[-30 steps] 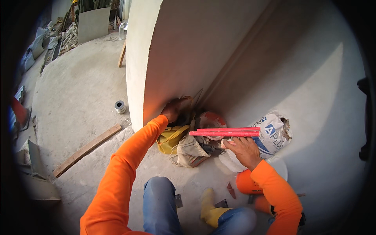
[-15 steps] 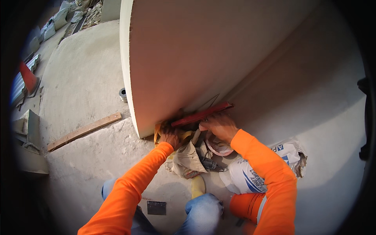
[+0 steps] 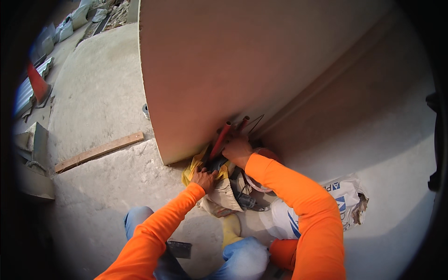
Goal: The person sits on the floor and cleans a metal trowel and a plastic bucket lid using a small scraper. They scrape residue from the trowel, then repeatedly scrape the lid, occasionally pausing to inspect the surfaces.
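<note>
A beige canvas bag point(image 3: 225, 198) with yellow cloth point(image 3: 189, 172) at its left side lies on the floor at the foot of the wall. My left hand point(image 3: 204, 180) is closed at the bag's upper edge, beside the yellow cloth. Two red tubes point(image 3: 219, 140) stick up at a slant from the bag's mouth, with hollow ends. My right hand point(image 3: 238, 150) is wrapped around the tubes; its fingertips are mostly hidden. A bent thin wire point(image 3: 256, 122) rises behind that hand. Beside the bag lies a dark ribbed tool part point(image 3: 247, 201).
A smooth wall panel point(image 3: 196, 70) stands right behind the bag. To the right are a torn white sack point(image 3: 347, 205) and an orange bucket point(image 3: 283, 253). A flat dark plate point(image 3: 179, 249) lies near my legs. Leftward are a wooden strip point(image 3: 100, 151) and a traffic cone point(image 3: 37, 84).
The red piece, lying nearly level across the bag before, now stands steeply, showing two tube ends. My right hand has moved left with it; my left hand has shifted slightly lower.
</note>
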The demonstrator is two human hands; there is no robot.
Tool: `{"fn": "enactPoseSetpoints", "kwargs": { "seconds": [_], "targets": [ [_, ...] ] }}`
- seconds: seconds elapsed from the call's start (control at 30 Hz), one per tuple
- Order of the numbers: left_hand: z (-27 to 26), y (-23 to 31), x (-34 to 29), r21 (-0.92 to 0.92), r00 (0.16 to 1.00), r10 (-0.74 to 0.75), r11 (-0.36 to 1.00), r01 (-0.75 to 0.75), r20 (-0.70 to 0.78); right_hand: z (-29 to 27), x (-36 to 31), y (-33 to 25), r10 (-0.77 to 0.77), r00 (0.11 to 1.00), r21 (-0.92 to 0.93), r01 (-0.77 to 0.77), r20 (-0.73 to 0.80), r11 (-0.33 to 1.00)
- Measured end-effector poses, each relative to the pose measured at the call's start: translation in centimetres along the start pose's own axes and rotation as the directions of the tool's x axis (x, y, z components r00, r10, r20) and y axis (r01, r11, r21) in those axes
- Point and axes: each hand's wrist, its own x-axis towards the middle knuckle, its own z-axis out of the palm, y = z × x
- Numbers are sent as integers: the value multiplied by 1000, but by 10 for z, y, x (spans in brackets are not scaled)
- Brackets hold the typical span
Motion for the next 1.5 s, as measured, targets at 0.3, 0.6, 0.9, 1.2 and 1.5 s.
{"fn": "enactPoseSetpoints", "kwargs": {
  "seconds": [0.3,0.6,0.9,1.2,1.5],
  "targets": [
    [-56,-34,-26,-135,924,137,971,-196,-357,29,15,-45,-165,901,-17,187,400,982],
    [-97,-36,-25,-142,805,172,943,-302,-569,29,18,-59,57,973,523,-169,223,835],
    [-55,-36,-53,-200,520,-175,980,7,-836,56,-72,11,861,422,686,-716,284,124],
    [15,-74,-51,-857,807,-392,-451,250,441,14,-43,63,681,399,782,-196,614,-591],
    [-173,-20,-112,-627,971,-3,764,-153,-241,-50,-6,39,620,753,772,-522,218,363]
  ]
}}
